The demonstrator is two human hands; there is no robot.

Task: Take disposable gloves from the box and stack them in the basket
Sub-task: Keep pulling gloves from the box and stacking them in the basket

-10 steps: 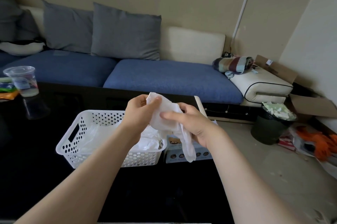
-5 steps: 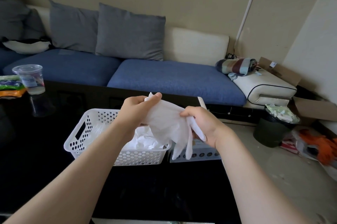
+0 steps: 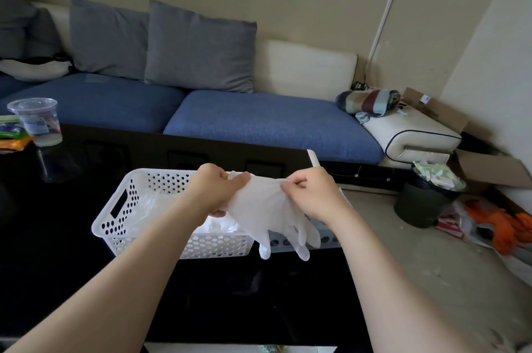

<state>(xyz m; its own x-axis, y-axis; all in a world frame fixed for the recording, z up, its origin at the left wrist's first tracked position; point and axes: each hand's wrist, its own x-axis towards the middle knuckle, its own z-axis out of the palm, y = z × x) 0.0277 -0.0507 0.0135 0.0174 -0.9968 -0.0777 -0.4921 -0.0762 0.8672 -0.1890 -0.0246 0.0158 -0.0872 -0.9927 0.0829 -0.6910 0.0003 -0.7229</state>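
1. Left hand (image 3: 214,188): fingers curled, thumb on top, gripping the left side of a white glove (image 3: 267,208)
2. Right hand (image 3: 311,194): thumb and forefinger pinch the glove's right side, other fingers curled in
3. I see the glove spread flat between both hands, held in the air, its fingers hanging down on the near side
4. It hangs over the right end of the white basket (image 3: 115,226) on the black table (image 3: 57,266)
5. Basket holds a crumpled pile of gloves (image 3: 221,226) toward its right end
6. Box (image 3: 329,239) just right of the basket, mostly hidden by glove and right hand; can't tell if they touch
7. Plastic cup (image 3: 36,122) far left on the table
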